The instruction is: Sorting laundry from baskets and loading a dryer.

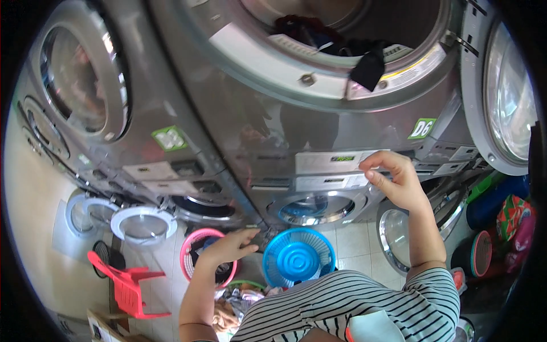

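My left hand [231, 247] is open above the pink laundry basket [186, 251], fingers stretched to the right and holding nothing. Dark clothes [208, 244] lie in that basket, partly hidden by my hand and forearm. My right hand [397, 178] is raised before the lower front of the large grey machine [256, 125]; thumb and curved fingers stand apart with nothing between them. Above it, the drum of that machine is open, with dark clothes [307, 31] inside. One black garment [368, 69] hangs over the drum's rim.
A blue basket [299, 257] stands on the floor in front of me. The big round door [510, 97] is swung out at right; a lower door [393, 233] also stands open. A red plastic chair [128, 285] is at left. Piled laundry [231, 308] lies beside me.
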A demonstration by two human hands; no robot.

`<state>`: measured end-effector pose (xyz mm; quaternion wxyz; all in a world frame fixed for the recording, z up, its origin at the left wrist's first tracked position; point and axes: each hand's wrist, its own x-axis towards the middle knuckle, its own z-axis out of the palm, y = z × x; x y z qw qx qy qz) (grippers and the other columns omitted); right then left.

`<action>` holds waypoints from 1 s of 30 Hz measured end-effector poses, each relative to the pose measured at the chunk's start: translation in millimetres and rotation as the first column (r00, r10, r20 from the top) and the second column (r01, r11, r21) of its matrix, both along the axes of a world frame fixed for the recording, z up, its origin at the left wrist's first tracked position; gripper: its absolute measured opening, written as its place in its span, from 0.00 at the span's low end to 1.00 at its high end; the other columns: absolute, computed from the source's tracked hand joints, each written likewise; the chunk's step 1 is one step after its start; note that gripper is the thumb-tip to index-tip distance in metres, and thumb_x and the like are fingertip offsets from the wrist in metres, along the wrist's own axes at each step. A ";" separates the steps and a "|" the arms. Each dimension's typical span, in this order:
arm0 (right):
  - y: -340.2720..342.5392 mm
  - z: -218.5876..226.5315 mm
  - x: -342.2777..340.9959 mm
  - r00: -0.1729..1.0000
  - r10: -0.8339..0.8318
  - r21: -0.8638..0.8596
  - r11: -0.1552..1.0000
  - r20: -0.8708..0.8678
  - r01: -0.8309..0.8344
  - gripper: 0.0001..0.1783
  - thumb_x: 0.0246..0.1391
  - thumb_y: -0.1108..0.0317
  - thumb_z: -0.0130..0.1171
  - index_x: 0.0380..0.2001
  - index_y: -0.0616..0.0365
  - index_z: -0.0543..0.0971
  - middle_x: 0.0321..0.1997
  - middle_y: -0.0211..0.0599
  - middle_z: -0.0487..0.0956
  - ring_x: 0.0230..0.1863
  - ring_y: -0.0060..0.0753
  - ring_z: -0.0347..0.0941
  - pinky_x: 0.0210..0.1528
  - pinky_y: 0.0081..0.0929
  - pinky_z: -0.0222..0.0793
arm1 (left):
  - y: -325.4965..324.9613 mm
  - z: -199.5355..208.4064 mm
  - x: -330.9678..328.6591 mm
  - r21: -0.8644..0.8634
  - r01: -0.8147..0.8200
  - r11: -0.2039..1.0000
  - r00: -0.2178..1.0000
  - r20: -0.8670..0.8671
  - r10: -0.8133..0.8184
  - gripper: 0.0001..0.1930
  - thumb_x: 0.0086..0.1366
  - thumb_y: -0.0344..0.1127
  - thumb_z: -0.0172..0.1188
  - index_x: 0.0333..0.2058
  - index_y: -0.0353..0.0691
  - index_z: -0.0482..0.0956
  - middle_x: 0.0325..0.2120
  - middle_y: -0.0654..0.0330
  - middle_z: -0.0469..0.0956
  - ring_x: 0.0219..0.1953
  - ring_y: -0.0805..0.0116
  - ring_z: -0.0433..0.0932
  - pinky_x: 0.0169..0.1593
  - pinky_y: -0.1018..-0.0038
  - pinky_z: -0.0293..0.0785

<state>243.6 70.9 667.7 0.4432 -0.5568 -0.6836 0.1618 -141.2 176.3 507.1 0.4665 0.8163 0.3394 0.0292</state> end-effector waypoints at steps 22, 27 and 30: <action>81.8 30.6 199.0 0.752 -0.431 0.785 0.592 0.498 -0.181 0.13 0.34 0.67 0.65 0.29 0.49 0.76 0.29 0.26 0.76 0.32 0.27 0.71 0.42 0.33 0.62 | 294.8 399.5 427.7 0.427 0.285 0.858 0.648 -0.746 0.155 0.23 0.61 0.35 0.57 0.56 0.42 0.67 0.46 0.56 0.75 0.45 0.61 0.76 0.45 0.68 0.74; 77.2 32.3 190.7 0.742 -0.414 0.758 0.624 0.527 -0.189 0.10 0.40 0.64 0.62 0.28 0.48 0.74 0.28 0.25 0.76 0.31 0.26 0.70 0.42 0.32 0.62 | 427.7 380.3 481.1 0.868 0.448 0.217 0.727 -0.494 0.477 0.40 0.48 0.54 0.67 0.59 0.47 0.64 0.60 0.55 0.62 0.58 0.50 0.64 0.55 0.53 0.63; 82.9 38.8 197.0 0.760 -0.377 0.773 0.582 0.530 -0.251 0.14 0.45 0.65 0.62 0.37 0.55 0.76 0.34 0.33 0.78 0.35 0.33 0.74 0.40 0.33 0.67 | 452.3 354.8 507.1 0.817 0.492 0.301 0.735 -0.575 0.358 0.56 0.37 0.58 0.72 0.65 0.59 0.49 0.65 0.53 0.48 0.65 0.42 0.49 0.63 0.47 0.49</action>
